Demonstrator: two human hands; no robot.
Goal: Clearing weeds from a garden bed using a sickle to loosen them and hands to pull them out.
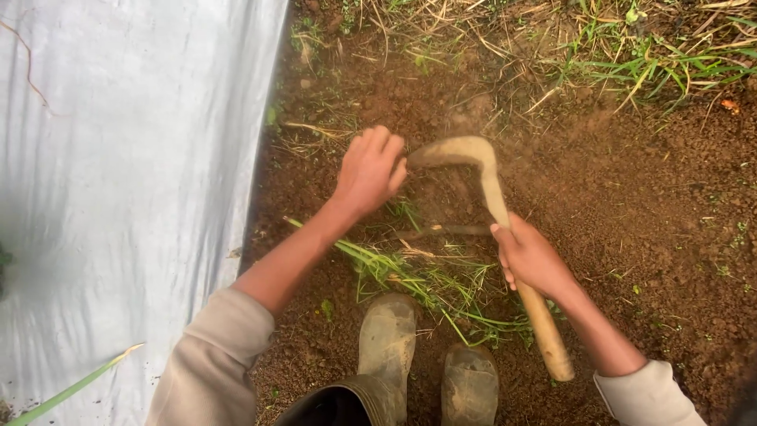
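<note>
Over bare soil (631, 205): right hand (532, 256) wrapped tight round hoe (493, 189) handle; left hand (369, 170) loosely curled, holding nothing, just beside the blurred blade. Cut grass (418, 280) before boots (390, 339).

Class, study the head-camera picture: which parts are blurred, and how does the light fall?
Head view: the curved hoe head is smeared by motion, the left hand slightly soft; the right hand, wooden handle and muddy boots are sharper. Light is soft and even, with no glare on the white sheet and no hard shadows.
</note>
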